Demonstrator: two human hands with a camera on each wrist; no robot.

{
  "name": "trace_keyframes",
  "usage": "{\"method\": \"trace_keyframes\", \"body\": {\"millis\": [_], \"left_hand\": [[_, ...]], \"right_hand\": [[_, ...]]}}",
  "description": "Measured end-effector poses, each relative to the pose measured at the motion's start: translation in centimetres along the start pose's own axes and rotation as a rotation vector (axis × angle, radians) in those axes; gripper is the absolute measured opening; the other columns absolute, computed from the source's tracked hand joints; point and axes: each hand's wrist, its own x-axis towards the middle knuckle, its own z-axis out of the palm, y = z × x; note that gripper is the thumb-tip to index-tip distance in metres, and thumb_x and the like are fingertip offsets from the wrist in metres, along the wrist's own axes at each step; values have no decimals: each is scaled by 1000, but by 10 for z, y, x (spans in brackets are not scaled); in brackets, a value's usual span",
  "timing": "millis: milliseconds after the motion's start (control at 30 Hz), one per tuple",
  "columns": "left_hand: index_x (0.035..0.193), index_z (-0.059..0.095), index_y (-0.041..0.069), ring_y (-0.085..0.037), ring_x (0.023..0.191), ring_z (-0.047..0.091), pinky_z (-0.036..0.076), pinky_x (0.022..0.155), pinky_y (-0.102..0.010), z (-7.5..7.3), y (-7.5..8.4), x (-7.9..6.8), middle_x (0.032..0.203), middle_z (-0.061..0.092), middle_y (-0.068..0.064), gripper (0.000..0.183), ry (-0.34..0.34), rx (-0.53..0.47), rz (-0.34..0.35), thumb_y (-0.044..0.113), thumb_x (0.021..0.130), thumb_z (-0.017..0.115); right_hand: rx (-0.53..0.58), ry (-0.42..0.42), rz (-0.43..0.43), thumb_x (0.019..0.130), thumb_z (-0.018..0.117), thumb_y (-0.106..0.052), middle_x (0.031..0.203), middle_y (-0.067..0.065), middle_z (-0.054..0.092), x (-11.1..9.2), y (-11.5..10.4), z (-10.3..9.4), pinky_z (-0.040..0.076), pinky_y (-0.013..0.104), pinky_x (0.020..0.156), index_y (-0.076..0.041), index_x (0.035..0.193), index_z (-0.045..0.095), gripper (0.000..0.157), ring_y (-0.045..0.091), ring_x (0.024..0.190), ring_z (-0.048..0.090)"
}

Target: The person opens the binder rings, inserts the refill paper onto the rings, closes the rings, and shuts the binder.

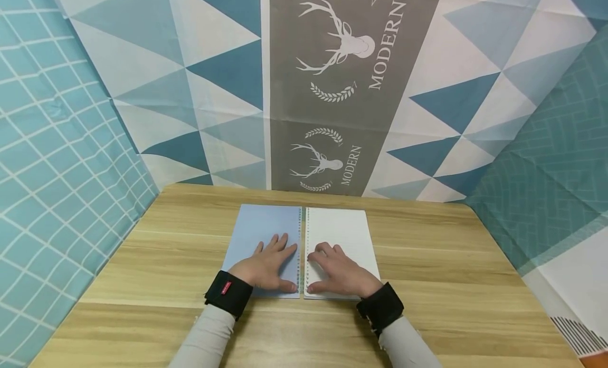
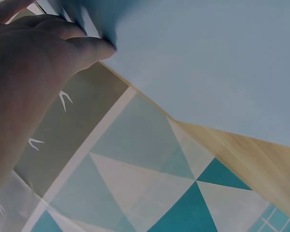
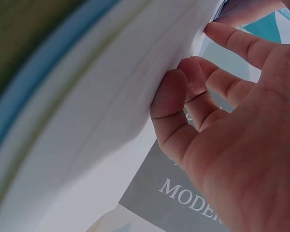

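A notebook lies open on the table, its pale blue inner cover (image 1: 258,223) on the left and its white lined page (image 1: 339,228) on the right. Rows of small holes and binding run along the two inner edges. My left hand (image 1: 267,266) rests on the blue cover with fingers spread and thumb by the binding. On the white page lies my right hand (image 1: 343,273), its fingers bent and fingertips touching the paper. In the right wrist view, the fingertips of the right hand (image 3: 241,140) meet the page (image 3: 101,106); stacked page edges show at left.
The notebook sits on a wood-grain table (image 1: 427,262), toward its far side. Behind stands a patterned cloth (image 1: 228,88) with triangles and deer heads. Blue grid cloth (image 1: 57,146) hangs at left, and green-blue cloth (image 1: 546,162) at right. Both wrists wear black straps (image 1: 229,294).
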Motion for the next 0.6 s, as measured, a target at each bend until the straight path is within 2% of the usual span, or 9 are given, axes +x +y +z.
{"method": "trace_keyframes", "body": {"millis": [333, 600], "left_hand": [[157, 39, 12, -44, 157, 15, 17, 121, -69, 0, 2, -1, 169, 20, -21, 101, 23, -1, 9, 56, 77, 82], [158, 38, 14, -42, 158, 12, 14, 122, -68, 0, 4, 1, 170, 18, -18, 102, 15, -15, -18, 60, 77, 81]], "right_hand": [[-26, 3, 13, 84, 80, -48, 134, 10, 53, 1, -3, 1, 50, 39, 89, -13, 133, 60, 64, 23, 105, 47], [-6, -3, 42, 83, 81, -48, 134, 10, 52, 2, -5, 0, 51, 41, 88, -13, 133, 59, 65, 25, 105, 48]]}}
